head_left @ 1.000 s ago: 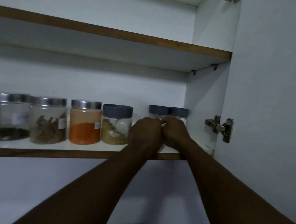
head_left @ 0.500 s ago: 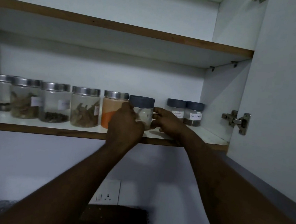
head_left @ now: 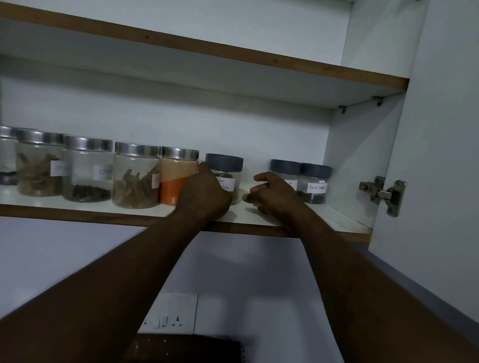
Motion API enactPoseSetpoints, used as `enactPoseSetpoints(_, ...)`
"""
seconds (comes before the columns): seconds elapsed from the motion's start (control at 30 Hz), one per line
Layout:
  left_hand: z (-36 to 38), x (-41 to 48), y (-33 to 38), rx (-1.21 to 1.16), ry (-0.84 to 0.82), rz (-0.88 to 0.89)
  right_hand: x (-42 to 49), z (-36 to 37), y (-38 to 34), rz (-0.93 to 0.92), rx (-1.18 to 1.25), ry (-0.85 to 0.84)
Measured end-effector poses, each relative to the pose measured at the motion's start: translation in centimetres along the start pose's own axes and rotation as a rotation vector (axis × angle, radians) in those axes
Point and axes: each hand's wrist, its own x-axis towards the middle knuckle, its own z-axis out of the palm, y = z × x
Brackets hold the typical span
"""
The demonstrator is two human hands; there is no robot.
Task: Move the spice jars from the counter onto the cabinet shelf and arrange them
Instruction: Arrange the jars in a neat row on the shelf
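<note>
Two bare forearms rise from the bottom of the view toward the cabinet shelf [head_left: 257, 230], passing a wall socket [head_left: 169, 313] that sits below the gray-lidded masala jar [head_left: 223, 173]. That jar is the landmark. The left hand [head_left: 205, 195] curls round its left flank, fingers wrapped on the glass; the right hand [head_left: 275, 195] hovers just to its right, fingers spread and holding nothing.

Left of the masala jar and touching it is the orange-powder jar [head_left: 175, 179]; further left come a cinnamon-bark jar [head_left: 135, 176] and a cloves jar [head_left: 87, 169], with more steel-lidded jars [head_left: 37, 163] beyond. Well to its right a black pepper jar [head_left: 314, 183] stands against another gray-lidded jar [head_left: 284, 171], near the door hinge [head_left: 382, 193].

The step looks like squaring this jar into the row. Best done by turning it gently, label forward, sliding it along the board rather than lifting, and keeping the free hand close to stop a tip against the orange jar.

Half a second earlier the right hand was closer to the jar's right side, fingers toward the glass; now it has drawn away, and the label shows more.
</note>
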Motion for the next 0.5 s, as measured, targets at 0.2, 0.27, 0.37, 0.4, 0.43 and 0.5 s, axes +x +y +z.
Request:
enactPoseSetpoints(0.2,-0.5,1.7,-0.4,0.045,0.004,0.044,1.2,-0.1,-0.2,-0.080,-0.055,0.007)
enactPoseSetpoints(0.27,-0.5,2.6,-0.6,0.081,-0.025,0.088,1.5,0.3,-0.3,-0.219,-0.168,0.070)
enactPoseSetpoints(0.37,-0.4,3.5,-0.9,0.140,-0.046,0.160,1.8,0.9,-0.2,-0.418,-0.326,0.111)
enactPoseSetpoints(0.4,-0.2,3.8,-0.9,0.168,-0.037,0.181,2.0,1.0,-0.2,-0.463,-0.372,0.117)
enactPoseSetpoints(0.43,0.0,4.1,-0.9,0.192,-0.029,0.202,2.1,1.0,0.0,-0.493,-0.409,0.132)
enactPoseSetpoints(0.5,0.5,4.6,-0.9,0.212,-0.029,0.241,2.4,0.7,0.5,-0.506,-0.424,0.178)
